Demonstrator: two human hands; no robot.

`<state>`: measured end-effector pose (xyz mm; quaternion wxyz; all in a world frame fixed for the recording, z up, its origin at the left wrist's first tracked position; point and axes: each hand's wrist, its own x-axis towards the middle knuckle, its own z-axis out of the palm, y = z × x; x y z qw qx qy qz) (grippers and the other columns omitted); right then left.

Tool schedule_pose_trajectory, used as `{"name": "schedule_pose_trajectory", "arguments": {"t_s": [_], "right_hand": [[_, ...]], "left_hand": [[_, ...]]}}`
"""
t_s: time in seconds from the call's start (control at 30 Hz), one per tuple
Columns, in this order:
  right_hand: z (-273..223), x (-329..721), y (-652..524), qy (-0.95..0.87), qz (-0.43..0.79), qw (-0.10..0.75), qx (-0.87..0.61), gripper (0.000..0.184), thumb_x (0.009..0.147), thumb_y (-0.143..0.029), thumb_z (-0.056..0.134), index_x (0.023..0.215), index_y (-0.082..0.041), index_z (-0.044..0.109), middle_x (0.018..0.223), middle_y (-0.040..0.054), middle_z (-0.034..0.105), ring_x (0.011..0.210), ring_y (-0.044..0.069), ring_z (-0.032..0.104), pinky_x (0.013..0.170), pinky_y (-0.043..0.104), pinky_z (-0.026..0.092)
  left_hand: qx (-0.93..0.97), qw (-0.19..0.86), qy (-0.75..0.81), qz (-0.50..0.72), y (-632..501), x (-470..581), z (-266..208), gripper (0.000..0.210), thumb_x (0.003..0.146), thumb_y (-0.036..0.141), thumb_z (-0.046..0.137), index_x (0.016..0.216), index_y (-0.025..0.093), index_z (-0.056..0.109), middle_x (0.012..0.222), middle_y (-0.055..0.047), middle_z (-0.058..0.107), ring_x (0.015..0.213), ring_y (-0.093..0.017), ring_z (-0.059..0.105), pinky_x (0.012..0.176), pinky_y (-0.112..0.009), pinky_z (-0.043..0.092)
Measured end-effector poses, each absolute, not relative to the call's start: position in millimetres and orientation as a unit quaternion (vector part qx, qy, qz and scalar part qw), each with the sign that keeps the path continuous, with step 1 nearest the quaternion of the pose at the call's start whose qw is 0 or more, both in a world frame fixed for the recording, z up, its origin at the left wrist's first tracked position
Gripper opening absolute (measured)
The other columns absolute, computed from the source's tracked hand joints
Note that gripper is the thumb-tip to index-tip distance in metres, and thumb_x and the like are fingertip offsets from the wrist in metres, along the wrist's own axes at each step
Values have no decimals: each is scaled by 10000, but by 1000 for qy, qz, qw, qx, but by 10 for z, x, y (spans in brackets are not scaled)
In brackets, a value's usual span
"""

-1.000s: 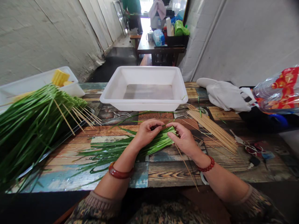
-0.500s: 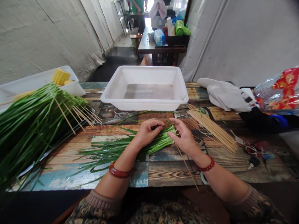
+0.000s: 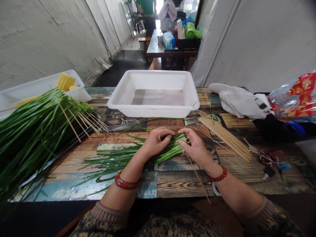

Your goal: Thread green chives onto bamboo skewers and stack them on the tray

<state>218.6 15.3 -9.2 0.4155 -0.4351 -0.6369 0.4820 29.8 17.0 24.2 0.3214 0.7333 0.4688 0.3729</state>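
Observation:
A bunch of garlic chives (image 3: 116,159) lies on the patterned table, long leaves to the left and pale cut ends to the right. My left hand (image 3: 158,141) is closed over the bunch, thumb against curled fingers. At the cut ends, my right hand (image 3: 194,144) holds the chives between thumb and fingers. A bamboo skewer (image 3: 197,176) sticks out from beneath my right hand toward the table's front edge; its other end is hidden. To the right lies a pile of bamboo skewers (image 3: 225,138).
A white plastic tub (image 3: 153,111) stands beyond my hands. At left, skewered chives (image 3: 32,131) are heaped on a metal tray, beside a white bin (image 3: 80,93) holding corn pieces (image 3: 65,81). A cap (image 3: 243,100), keys (image 3: 268,171) and plastic packaging (image 3: 293,98) lie at right.
The fingertips of my right hand have drawn in slightly over the cut ends. My left hand has shifted only a little, and the bunch stays in place.

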Motion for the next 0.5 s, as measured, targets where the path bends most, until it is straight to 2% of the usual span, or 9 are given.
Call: {"name": "schedule_pose_trajectory", "arguments": {"t_s": [0.13, 0.23, 0.3, 0.4, 0.5], "right_hand": [[-88, 2185, 144, -634, 485, 413, -438, 227, 810, -249, 609, 1029, -205, 567, 807, -3, 599, 705, 147, 574, 636, 254, 457], [-91, 2191, 142, -637, 488, 404, -439, 217, 816, -259, 610, 1022, -207, 566, 802, -6, 596, 698, 144, 573, 628, 253, 464], [-100, 2195, 145, -635, 491, 402, -440, 225, 825, -262, 605, 1039, -208, 567, 803, -6, 593, 694, 143, 570, 625, 255, 472], [-124, 2199, 153, -634, 492, 403, -440, 269, 827, -262, 604, 1088, -205, 566, 860, 14, 604, 736, 152, 582, 649, 265, 490], [-150, 2201, 159, -635, 490, 407, -437, 301, 820, -276, 618, 1108, -205, 566, 929, 34, 619, 782, 163, 592, 699, 287, 506]], "left_hand": [[739, 346, 457, 353, 150, 300, 265, 199, 849, 177, 543, 875, 139, 736, 817, -64, 715, 744, -155, 645, 661, -241, 472], [733, 329, 473, 360, 168, 262, 254, 186, 848, 186, 560, 892, 154, 738, 858, -62, 726, 790, -163, 657, 708, -249, 487], [706, 284, 518, 391, 209, 186, 217, 191, 850, 189, 560, 925, 162, 733, 903, -62, 731, 831, -169, 657, 747, -258, 492], [650, 181, 604, 424, 292, -15, 138, 207, 862, 209, 548, 959, 166, 726, 879, -53, 715, 785, -162, 631, 737, -262, 484], [627, 91, 672, 385, 359, -236, 79, 228, 866, 221, 537, 984, 161, 723, 843, -51, 685, 732, -161, 602, 723, -272, 475]]}}
